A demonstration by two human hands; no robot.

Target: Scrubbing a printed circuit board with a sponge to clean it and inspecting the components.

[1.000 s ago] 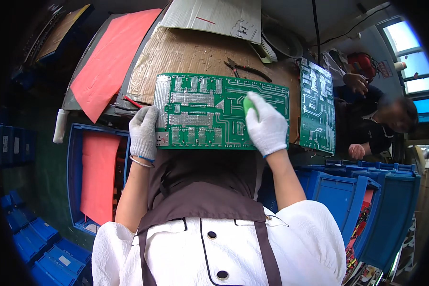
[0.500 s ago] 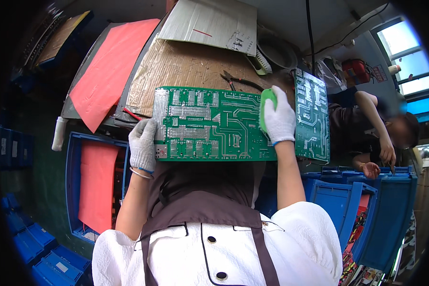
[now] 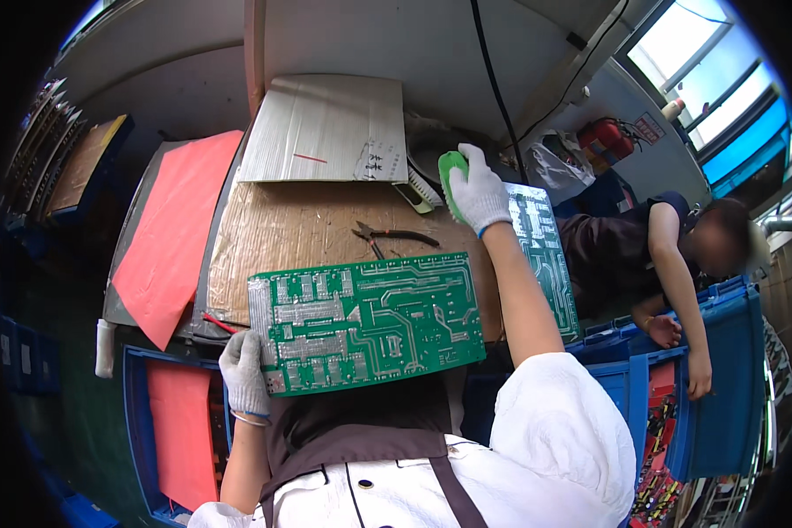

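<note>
A large green circuit board [image 3: 370,321] hangs in front of my chest, solder side up. My left hand [image 3: 242,374], in a white glove, grips its lower left corner. My right hand [image 3: 480,194], also gloved, is stretched far forward over the bench and closed on a green brush [image 3: 451,179]. It is well clear of the board I hold. A second green circuit board [image 3: 541,251] lies on the bench just right of my right forearm.
Brown cardboard [image 3: 317,233] covers the bench, with pliers [image 3: 392,236] on it and a pale cardboard sheet [image 3: 330,132] behind. Red sheets [image 3: 180,238] lie left. Blue bins [image 3: 713,422] stand right, where another person [image 3: 669,264] reaches down. A blue crate [image 3: 136,422] sits lower left.
My right hand has left the held board and moved forward and up over the bench with the green brush. The board has dropped lower and tilted, held by my left hand alone.
</note>
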